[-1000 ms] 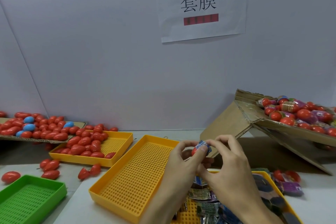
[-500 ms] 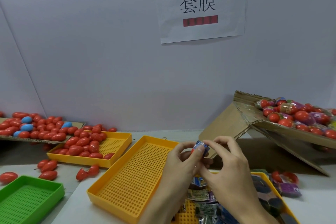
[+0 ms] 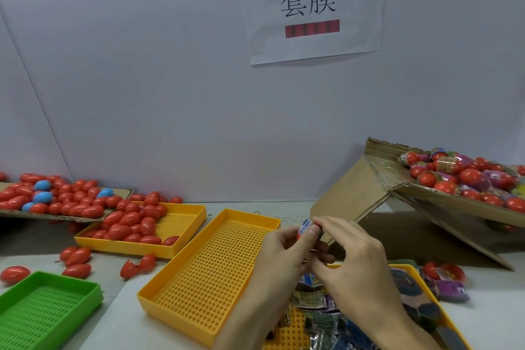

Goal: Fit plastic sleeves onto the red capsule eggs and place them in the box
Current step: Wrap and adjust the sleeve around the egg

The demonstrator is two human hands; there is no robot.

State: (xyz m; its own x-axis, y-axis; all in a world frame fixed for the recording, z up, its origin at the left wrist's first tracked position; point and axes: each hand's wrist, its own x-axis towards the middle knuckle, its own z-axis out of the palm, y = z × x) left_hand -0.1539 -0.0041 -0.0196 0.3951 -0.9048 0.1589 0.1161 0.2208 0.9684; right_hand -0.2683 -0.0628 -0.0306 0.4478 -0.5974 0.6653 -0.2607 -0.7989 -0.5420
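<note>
Head view showed both hands, left hand [image 3: 279,247] and right hand [image 3: 348,261], pinching a half-sleeved red egg [image 3: 309,229] above the desk's front-right; sliding the sleeve [image 3: 304,226] evenly probably prevented wrinkling.

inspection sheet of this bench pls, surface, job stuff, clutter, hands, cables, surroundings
surface: pale table, loose red eggs lying left of the trays.
job's things: red capsule egg with a blue sleeve partly on it, held above the empty yellow tray; far yellow tray part-filled with red eggs; flat sleeves in the near tray; sleeved eggs in the tilted cardboard box.
clutter: empty green tray; cardboard sheet with red and blue eggs; sleeved eggs loose on the table at right.
grip: left hand and right hand both pinch the egg.
cables: nothing seen.
surroundings: white wall with a paper sign.
</note>
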